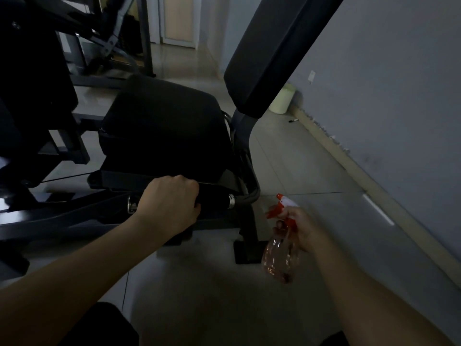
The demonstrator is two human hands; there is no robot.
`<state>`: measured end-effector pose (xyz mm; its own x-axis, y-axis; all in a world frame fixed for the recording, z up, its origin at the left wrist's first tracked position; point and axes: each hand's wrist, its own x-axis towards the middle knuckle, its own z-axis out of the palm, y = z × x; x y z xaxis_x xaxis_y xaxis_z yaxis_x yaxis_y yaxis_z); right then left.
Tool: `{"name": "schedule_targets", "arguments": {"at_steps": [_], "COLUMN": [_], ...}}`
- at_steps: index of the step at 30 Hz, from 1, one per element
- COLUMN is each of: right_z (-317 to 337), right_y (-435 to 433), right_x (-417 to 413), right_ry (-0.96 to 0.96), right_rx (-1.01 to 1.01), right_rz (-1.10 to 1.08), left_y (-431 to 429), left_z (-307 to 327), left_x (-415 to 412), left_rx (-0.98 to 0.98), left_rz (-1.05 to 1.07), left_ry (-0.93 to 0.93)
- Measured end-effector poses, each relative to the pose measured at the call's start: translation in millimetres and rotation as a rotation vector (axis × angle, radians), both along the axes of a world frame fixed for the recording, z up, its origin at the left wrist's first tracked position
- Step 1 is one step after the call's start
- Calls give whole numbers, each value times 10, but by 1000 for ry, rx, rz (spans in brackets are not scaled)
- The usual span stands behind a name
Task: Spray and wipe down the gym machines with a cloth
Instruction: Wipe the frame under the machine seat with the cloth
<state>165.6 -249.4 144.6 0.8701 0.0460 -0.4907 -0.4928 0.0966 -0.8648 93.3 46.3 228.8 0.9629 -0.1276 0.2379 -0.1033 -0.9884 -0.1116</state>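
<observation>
A black gym machine fills the left and centre, with a padded seat (164,126) and a tilted back pad (272,53). Below the seat's front edge runs a black handle bar (217,199) with chrome ends. My left hand (169,203) is closed around that bar; it is too dark to tell whether a cloth lies under the fingers. To the right, above the floor, my right hand (303,228) grips the neck of a clear spray bottle (280,255) with a red and white trigger head, nozzle facing left toward the machine.
A grey wall (386,96) with a pale skirting board runs along the right. A light green bin (283,98) stands at its foot, with a small dark object on the tiles nearby. More dark machine frames (37,108) crowd the left, and a doorway lies far back.
</observation>
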Motion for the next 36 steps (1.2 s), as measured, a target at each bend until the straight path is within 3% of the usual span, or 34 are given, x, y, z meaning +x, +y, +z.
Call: {"name": "schedule_targets", "arguments": {"at_steps": [10, 22, 26, 28, 33, 36], "right_z": [-146, -177, 79, 359, 732, 844], "right_y": [231, 516, 568, 662, 793, 831], "right_x": [-564, -946, -824, -741, -363, -152], "right_ry": [47, -74, -98, -132, -425, -444], "right_rx": [105, 53, -37, -165, -854, -1123], "right_rz": [-131, 101, 175, 165, 118, 145], "left_y": [40, 25, 24, 27, 42, 43], "left_z": [19, -43, -36, -35, -44, -41], "left_x": [-43, -106, -115, -122, -120, -127], "left_rx": [-33, -21, -19, -24, -23, -36], "left_rz": [-29, -1, -11, -20, -24, -20], "left_ry": [1, -25, -35, -36, -44, -44]}}
